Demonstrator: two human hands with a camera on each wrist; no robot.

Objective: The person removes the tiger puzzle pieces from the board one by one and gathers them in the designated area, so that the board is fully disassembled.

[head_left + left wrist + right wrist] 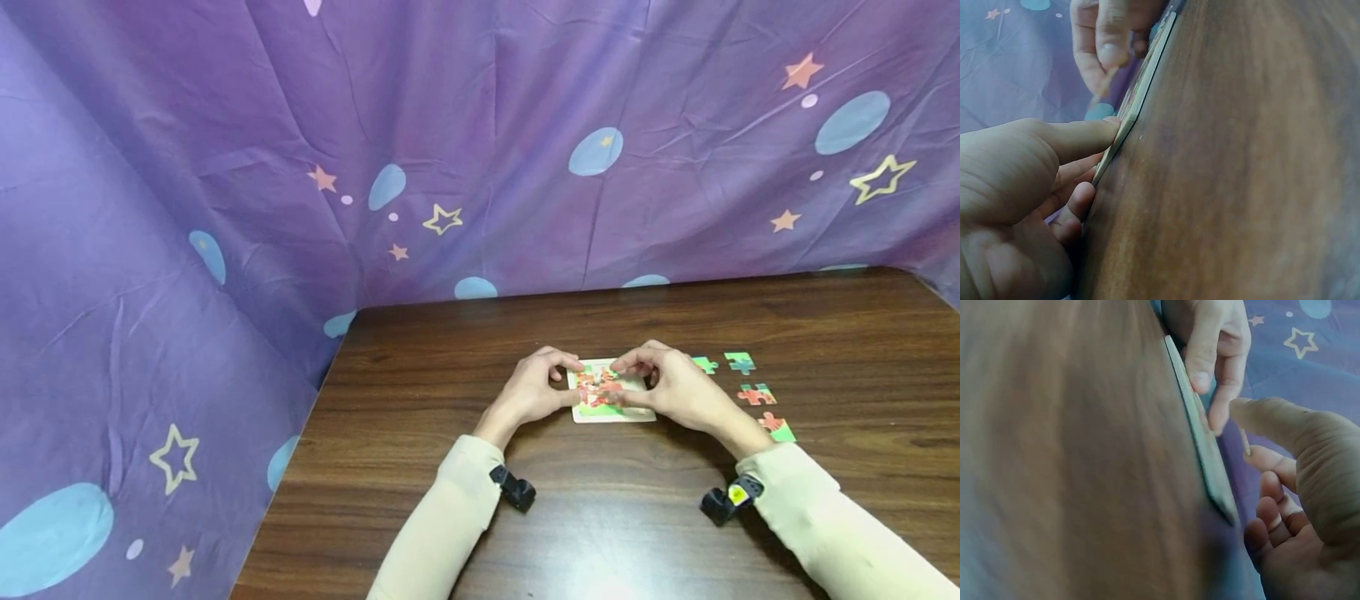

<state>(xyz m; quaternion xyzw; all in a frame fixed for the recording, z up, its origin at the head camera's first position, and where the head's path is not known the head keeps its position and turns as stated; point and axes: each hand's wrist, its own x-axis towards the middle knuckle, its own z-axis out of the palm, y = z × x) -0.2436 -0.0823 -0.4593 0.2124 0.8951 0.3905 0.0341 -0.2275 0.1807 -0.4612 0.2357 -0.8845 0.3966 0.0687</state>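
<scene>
A jigsaw puzzle board with a pale frame lies flat on the table, its picture partly filled with red, white and green pieces. On its left side, my left hand holds the frame, with the thumb on the near corner and the fingers along the edge. My right hand is over the board's right part. Between its thumb and forefinger it pinches a thin puzzle piece, seen edge-on just above the board. The picture on that piece is hidden from view.
Several loose puzzle pieces lie right of the board: a green and blue one, a red one, a red and green one and one partly behind the right hand. A purple curtain hangs behind the brown table.
</scene>
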